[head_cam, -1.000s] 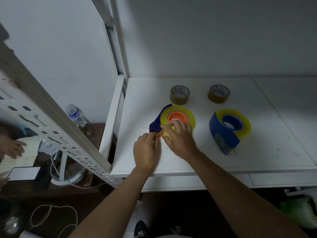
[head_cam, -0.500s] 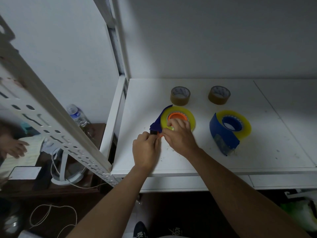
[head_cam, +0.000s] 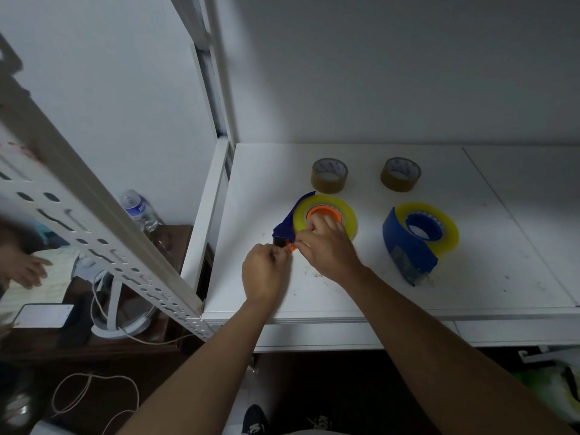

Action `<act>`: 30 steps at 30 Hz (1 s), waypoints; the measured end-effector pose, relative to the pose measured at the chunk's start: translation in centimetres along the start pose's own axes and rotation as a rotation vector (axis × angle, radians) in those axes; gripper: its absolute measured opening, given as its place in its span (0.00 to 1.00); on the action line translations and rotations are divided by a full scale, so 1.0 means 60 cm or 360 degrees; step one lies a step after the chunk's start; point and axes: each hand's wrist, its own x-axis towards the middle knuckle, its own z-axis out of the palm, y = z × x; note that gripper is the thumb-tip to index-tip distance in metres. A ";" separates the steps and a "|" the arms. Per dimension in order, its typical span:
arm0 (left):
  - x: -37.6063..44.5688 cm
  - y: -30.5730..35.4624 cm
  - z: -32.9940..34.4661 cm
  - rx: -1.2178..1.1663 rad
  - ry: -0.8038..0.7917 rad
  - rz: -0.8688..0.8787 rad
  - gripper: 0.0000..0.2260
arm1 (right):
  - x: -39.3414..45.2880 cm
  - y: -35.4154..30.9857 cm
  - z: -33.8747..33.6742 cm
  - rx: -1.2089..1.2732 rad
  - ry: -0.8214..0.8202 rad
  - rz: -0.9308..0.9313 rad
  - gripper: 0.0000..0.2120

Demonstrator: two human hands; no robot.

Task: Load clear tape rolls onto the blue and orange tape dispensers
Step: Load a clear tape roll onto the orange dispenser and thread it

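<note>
An orange-hubbed dispenser (head_cam: 286, 226) with a dark blue shell lies flat on the white table (head_cam: 502, 277), a yellowish clear tape roll (head_cam: 346, 211) seated on its hub. My left hand (head_cam: 265, 271) pinches at the dispenser's front end near the blade. My right hand (head_cam: 328, 246) lies over the roll's near side, fingers curled and pinching at the same spot. To the right lies a blue dispenser (head_cam: 408, 249) with another clear roll (head_cam: 445, 227) on its hub.
Two brown tape rolls (head_cam: 329, 177) (head_cam: 400, 174) stand behind the dispensers. A perforated white rack beam (head_cam: 94, 233) slants across the left. Below left are a water bottle (head_cam: 138, 210), a fan base, cables and another person's hand (head_cam: 23, 270).
Both hands stay at the orange dispenser's front end; my right hand has slid slightly toward the blade, meeting the left fingers. The dispensers and rolls have not moved.
</note>
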 end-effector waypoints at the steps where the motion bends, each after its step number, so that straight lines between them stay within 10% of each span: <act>1: 0.001 0.003 -0.002 -0.0053 -0.0012 -0.0049 0.12 | 0.003 -0.001 -0.001 0.0004 -0.0019 0.0003 0.06; 30: 0.036 -0.003 0.010 -0.0199 0.0022 0.0091 0.08 | 0.043 0.000 -0.011 0.0203 -0.0269 0.0038 0.04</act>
